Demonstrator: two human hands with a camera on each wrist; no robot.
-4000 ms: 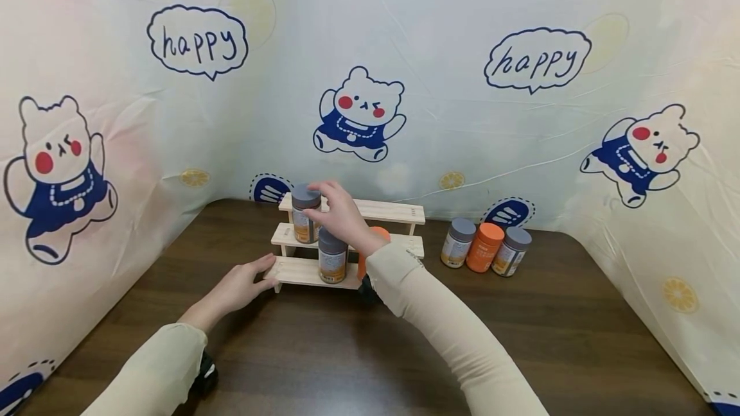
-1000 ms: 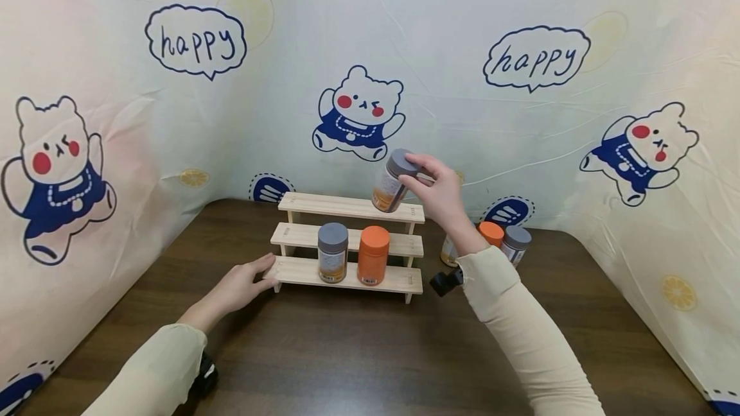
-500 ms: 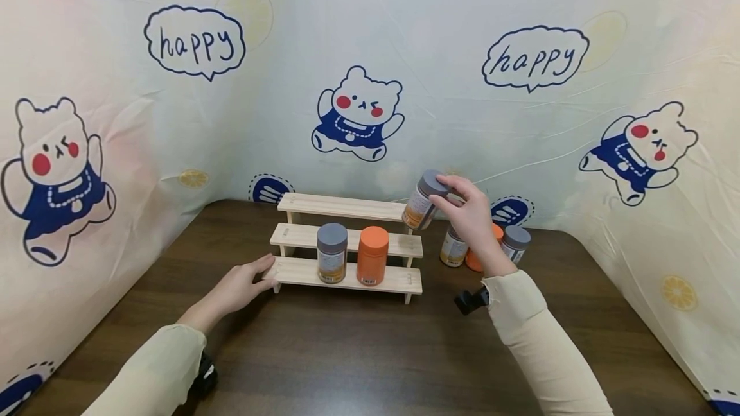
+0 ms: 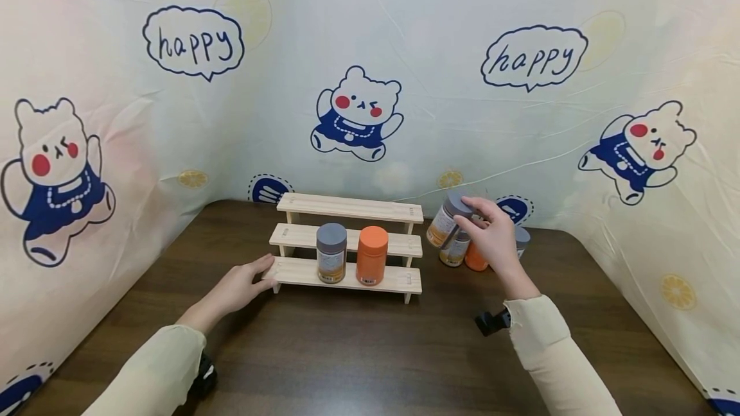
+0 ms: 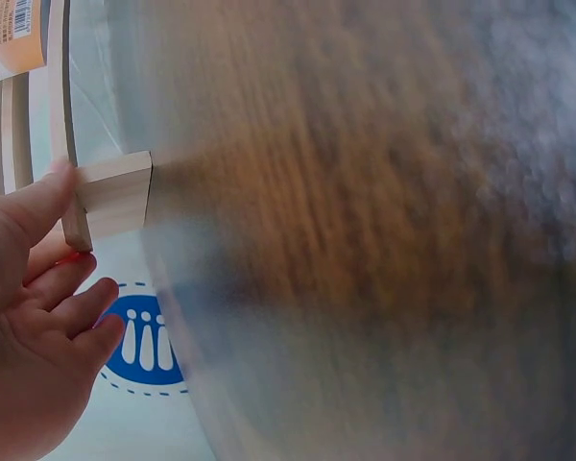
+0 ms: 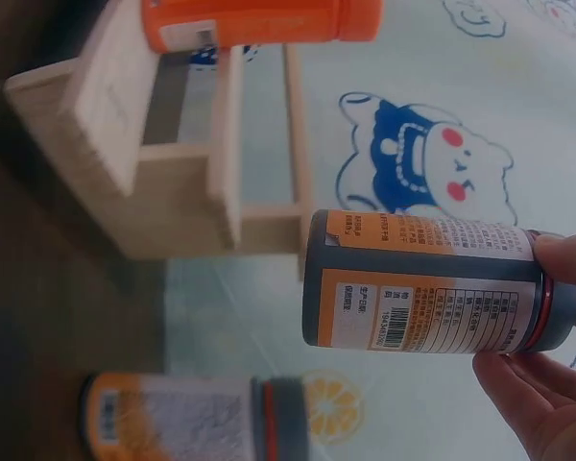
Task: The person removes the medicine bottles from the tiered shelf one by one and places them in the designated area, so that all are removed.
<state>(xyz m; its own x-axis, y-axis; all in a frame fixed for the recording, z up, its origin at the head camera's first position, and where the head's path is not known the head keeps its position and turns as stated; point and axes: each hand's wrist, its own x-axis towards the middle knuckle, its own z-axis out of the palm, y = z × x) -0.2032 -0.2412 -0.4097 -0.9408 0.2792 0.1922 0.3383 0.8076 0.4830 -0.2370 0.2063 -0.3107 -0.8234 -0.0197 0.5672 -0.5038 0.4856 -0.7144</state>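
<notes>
The right hand (image 4: 493, 233) has its grip clamped on the lid end of a labelled grey-lidded jar (image 4: 446, 219), which is tilted in the air just to the right of the three-tier wooden rack (image 4: 349, 207). Partly hidden by that jar and hand, an orange jar (image 4: 476, 258) stands between two other grey-lidded jars (image 4: 455, 251) on the worktop (image 4: 347, 352). The left hand (image 4: 238, 286) pinches the left end of the rack's lowest step, which bears an upright grey-capped jar (image 4: 331, 254) near a second orange jar (image 4: 372, 257).
</notes>
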